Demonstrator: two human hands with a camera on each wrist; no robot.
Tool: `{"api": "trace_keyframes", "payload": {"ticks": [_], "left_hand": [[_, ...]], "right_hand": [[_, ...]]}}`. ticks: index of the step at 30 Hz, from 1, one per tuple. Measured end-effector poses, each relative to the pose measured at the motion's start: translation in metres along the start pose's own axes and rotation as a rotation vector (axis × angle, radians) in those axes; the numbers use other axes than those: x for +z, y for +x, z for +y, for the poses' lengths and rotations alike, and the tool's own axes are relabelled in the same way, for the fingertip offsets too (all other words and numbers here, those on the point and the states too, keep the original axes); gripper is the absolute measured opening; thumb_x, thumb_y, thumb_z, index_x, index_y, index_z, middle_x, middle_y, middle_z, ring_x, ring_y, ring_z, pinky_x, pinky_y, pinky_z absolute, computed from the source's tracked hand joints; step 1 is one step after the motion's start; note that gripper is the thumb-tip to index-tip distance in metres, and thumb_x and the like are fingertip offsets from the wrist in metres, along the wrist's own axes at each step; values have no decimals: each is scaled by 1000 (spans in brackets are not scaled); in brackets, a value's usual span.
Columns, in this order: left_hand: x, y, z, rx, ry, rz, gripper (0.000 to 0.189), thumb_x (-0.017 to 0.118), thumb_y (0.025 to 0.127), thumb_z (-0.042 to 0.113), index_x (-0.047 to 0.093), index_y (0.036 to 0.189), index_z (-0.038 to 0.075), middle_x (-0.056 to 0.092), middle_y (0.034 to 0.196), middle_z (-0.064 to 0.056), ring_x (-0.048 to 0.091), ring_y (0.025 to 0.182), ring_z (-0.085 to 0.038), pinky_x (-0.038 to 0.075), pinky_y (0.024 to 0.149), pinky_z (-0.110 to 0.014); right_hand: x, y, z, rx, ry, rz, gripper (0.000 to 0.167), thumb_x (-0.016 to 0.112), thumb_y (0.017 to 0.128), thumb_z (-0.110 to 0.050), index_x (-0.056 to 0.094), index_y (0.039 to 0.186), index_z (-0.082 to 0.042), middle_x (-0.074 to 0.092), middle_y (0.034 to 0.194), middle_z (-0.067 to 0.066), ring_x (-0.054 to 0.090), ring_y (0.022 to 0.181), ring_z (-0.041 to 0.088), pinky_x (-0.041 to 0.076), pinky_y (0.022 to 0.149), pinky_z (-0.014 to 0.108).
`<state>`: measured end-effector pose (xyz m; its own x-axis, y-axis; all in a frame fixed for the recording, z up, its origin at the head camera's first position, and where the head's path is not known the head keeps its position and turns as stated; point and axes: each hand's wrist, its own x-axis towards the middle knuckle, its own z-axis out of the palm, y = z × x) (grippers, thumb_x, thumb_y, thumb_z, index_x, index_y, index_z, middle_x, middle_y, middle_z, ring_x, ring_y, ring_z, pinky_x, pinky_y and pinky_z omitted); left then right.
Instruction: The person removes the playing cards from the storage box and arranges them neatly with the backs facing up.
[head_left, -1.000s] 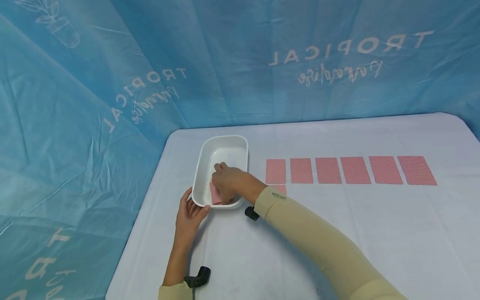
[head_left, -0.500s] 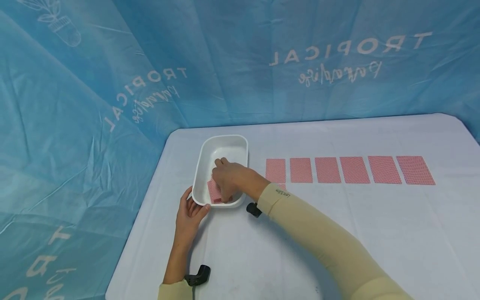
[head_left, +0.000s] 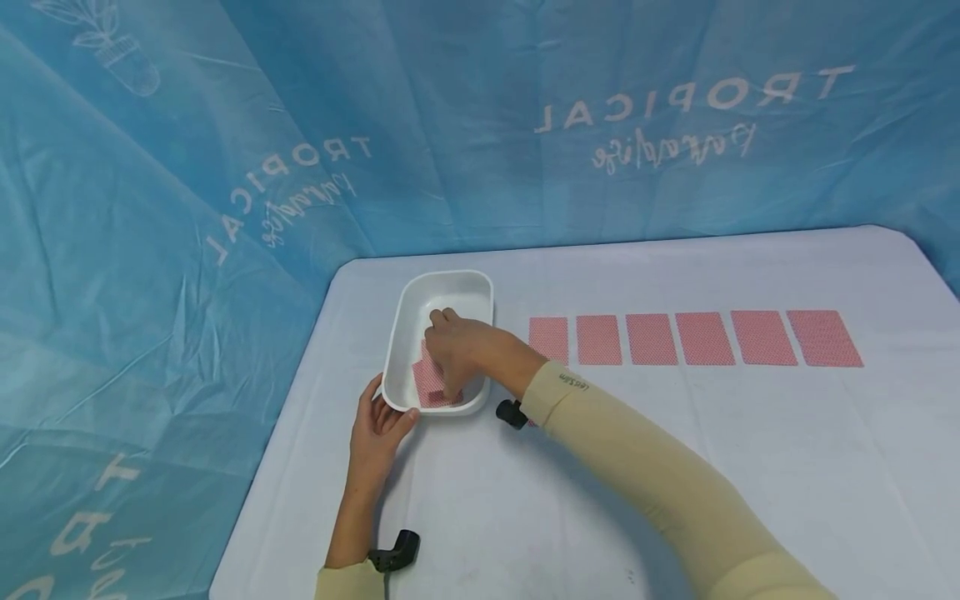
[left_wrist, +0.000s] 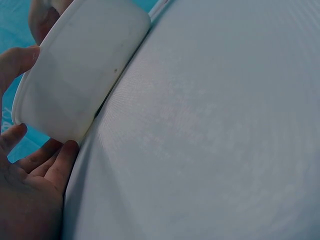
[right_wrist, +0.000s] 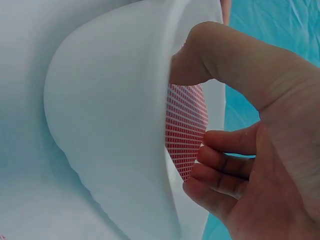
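Note:
A white plastic tub [head_left: 397,321] stands at the left of the table with red-patterned playing cards [head_left: 429,382] at its near end. My left hand [head_left: 377,437] grips the tub's near left corner, thumb on the rim and fingers against the side wall, as the left wrist view shows. My right hand [head_left: 461,350] reaches over the right rim into the tub. In the right wrist view a bowed playing card [right_wrist: 186,125] is pinched between its thumb and fingertips, partly behind the tub wall.
Several playing cards [head_left: 651,339] lie back up in a row right of the tub. A sliver of another card [head_left: 532,423] shows beside my right sleeve [head_left: 637,471]. A blue printed curtain [head_left: 480,125] hangs behind and left of the white-covered table [head_left: 487,517].
My right hand has shifted slightly away from me inside the tub, and more of the red card pattern shows there. The left hand keeps its place at the corner.

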<state>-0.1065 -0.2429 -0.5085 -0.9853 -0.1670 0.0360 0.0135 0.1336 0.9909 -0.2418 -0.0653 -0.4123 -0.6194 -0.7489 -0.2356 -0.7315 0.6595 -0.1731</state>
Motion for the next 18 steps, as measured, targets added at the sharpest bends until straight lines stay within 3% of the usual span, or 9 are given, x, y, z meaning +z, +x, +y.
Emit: {"api": "trace_keyframes", "payload": {"ticks": [10,18], "left_hand": [[-5,0,2,10,8,11,79,77,83,17,32,148,23,44,142,-9,47,127,-25,48,94,-25],[-2,1,0,3,24,5,78,77,84,18,33,147,24,44,142,-9,47,127,-24,47,95,-25]], "right_hand": [[-11,-4,-3,-48,-7,28,80,81,63,-48,50,125,-7,37,117,4,34,106,18,41,88,27],[-17,-16,2,-43,-17,45,83,81,64,-52,50,126,-5,38,114,5,36,106,19,41,91,28]]}}
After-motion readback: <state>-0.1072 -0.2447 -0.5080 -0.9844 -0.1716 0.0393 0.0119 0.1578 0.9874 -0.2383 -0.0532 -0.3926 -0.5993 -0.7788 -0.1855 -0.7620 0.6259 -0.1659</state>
